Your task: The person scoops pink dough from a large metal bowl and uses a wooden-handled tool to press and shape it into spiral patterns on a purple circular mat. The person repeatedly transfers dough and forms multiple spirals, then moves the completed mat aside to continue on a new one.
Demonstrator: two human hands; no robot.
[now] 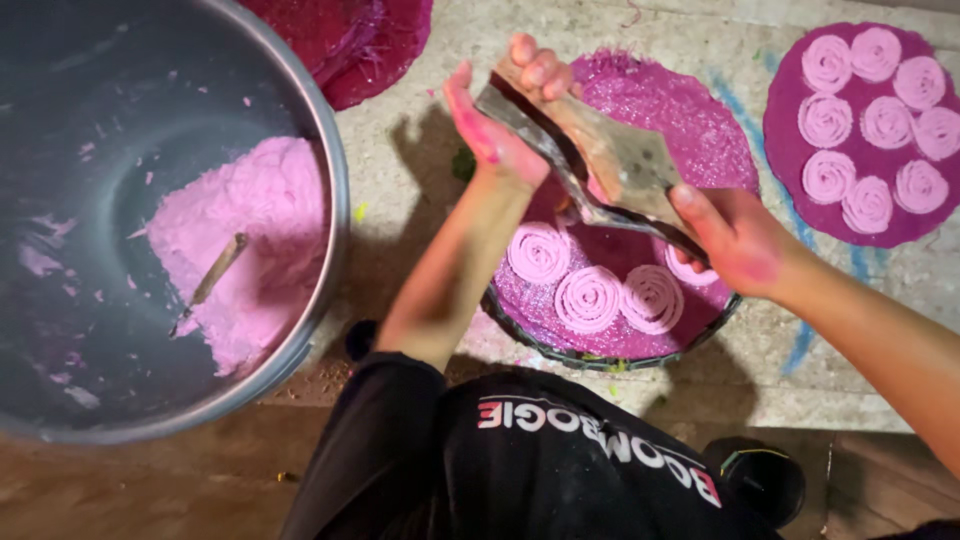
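Overhead, the press (600, 160) hangs above a round tray (690, 130) with pink spirals (588, 298) filling its near edge, the far half open. A basin (335, 200) of pink dough (250, 240) crowds the left. Stone floor (420, 210) underneath. Left hand (495, 135) fingers curl on the press's upper end; right hand (735, 240) clamps its lower end.
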